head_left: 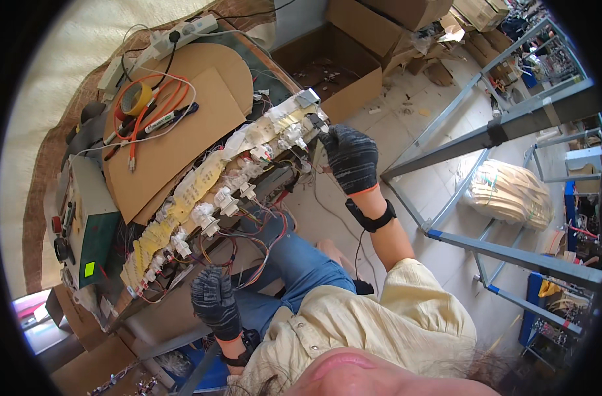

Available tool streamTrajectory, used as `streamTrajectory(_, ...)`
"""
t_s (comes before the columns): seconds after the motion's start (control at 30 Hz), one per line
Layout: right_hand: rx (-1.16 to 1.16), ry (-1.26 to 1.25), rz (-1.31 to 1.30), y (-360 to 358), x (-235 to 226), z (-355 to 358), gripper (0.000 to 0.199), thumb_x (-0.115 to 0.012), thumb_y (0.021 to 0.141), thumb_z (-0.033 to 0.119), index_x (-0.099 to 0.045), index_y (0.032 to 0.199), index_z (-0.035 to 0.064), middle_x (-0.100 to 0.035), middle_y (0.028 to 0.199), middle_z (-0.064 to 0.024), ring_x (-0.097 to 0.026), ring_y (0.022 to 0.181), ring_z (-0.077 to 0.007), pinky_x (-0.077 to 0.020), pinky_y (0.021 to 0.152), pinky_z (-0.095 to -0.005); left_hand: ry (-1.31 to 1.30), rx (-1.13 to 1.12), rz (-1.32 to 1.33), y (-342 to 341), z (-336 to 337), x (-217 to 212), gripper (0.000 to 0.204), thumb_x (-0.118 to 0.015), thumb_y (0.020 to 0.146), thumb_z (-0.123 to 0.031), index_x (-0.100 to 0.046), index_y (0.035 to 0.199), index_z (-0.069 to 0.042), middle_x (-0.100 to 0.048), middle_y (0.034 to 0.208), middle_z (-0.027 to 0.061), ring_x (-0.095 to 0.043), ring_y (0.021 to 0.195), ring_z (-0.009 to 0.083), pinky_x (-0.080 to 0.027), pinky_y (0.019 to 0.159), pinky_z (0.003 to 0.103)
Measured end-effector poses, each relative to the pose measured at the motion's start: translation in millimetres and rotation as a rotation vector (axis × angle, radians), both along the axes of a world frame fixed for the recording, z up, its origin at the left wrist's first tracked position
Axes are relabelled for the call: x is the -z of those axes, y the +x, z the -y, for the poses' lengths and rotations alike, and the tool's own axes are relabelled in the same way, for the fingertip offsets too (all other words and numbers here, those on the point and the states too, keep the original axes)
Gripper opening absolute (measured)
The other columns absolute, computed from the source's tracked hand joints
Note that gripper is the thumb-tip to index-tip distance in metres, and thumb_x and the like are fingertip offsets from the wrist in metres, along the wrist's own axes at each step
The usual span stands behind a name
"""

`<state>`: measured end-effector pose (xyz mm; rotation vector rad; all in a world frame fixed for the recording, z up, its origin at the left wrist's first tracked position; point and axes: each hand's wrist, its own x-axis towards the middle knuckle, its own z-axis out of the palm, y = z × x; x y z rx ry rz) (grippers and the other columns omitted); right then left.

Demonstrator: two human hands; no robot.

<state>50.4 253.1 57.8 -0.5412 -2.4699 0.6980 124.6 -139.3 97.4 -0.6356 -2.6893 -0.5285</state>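
Wearer's lower face [380,379] nearest, then pale yellow cloth shirt [314,327]. Right grip [351,160], grey-black knit glove, narrow at a small dark connector [316,121]; firmly closed or not, cannot tell. Long yellow-taped wire harness [200,181] runs leftward from it. Left grip [215,305], matching glove, half-curled beside loose coloured wires [232,252]; contents unclear. Best handling, probably: fingertips on housings, wires slack.

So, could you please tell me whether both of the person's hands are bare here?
No, the left hand and the right hand both wear dark gray gloves.
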Motion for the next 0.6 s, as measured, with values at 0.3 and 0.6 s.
streamTrajectory(0.3,-0.094,0.008,-0.088,2,21,-10,0.016,-0.075,0.089,0.023,-0.073,0.09,0.0062,-0.07,0.081,-0.016,-0.067,0.074,-0.0363,-0.0528,0.067,-0.0418,-0.039,0.024,-0.06,-34,-29,-4,0.05,-0.076,0.085,-0.015,-0.065,0.132,-0.007,-0.062,0.138,0.0152,-0.056,0.131,0.0355,-0.042,0.112,0.047)
streamTrajectory(0.6,-0.101,-0.065,-0.041,3,7,-12,0.02,-0.077,0.088,0.023,-0.073,0.088,0.004,-0.07,0.079,-0.0189,-0.067,0.071,-0.0363,-0.0523,0.066,-0.0415,-0.02,0.042,-0.03,-17,-18,-6,0.057,-0.078,0.081,-0.018,-0.063,0.135,-0.005,-0.06,0.14,0.016,-0.054,0.132,0.0356,-0.039,0.116,0.048)
